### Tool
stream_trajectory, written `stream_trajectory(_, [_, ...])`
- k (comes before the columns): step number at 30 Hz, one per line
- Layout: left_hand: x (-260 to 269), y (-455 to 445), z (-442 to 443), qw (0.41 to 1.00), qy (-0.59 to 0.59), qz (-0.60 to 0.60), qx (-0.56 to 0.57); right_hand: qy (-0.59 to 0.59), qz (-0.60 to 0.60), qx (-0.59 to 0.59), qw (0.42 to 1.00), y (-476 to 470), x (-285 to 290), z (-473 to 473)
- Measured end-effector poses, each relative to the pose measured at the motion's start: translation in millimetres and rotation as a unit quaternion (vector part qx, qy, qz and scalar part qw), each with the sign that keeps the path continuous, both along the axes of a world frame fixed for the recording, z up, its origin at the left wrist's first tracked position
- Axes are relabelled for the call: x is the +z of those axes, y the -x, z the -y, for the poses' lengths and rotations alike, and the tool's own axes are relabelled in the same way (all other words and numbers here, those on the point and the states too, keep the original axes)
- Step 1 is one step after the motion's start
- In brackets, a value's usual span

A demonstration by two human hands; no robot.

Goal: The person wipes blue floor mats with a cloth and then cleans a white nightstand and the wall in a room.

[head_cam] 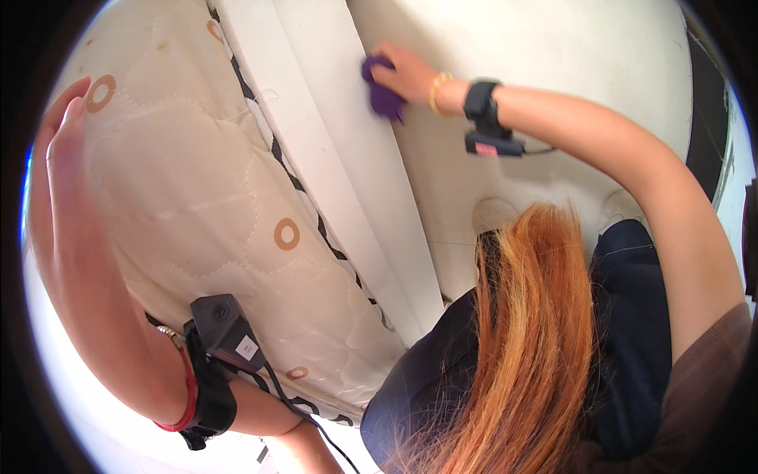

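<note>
My right hand grips a bunched purple cloth. The cloth lies against the outer edge of a white side rail, which looks like part of a bed frame. My left hand is raised near the camera at the far left, with nothing seen in it and its fingers slightly apart. Behind that hand spreads a cream quilted mattress cover with brown rings. A black-and-white patterned edge shows between the cover and the rail.
Pale floor lies right of the rail, with a dark strip beyond it. My shoes stand close to the rail. Long hair hangs across the lower view. A black wrist device trails a cable near the mattress.
</note>
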State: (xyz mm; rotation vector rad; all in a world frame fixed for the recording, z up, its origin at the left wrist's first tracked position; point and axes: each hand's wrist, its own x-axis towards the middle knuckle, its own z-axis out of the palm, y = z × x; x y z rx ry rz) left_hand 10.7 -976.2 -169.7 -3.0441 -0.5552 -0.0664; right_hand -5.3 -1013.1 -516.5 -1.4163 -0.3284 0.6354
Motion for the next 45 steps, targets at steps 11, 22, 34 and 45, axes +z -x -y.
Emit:
stream_trajectory(11, [-5,-6,-15,0.998,0.048,-0.013,-0.030,0.029,0.056,0.090,0.994,39,14,15])
stream_trajectory(22, [2,-1,-13,0.993,-0.083,-0.027,-0.083,0.079,-0.020,0.099,0.992,74,16,37])
stream_trajectory(34, [-2,-2,-8,0.996,-0.083,-0.016,-0.039,0.138,0.065,0.010,0.988,26,39,14])
stream_trajectory(45, [0,0,-13,0.993,-0.086,-0.036,-0.070,0.121,0.072,0.043,0.989,29,52,21])
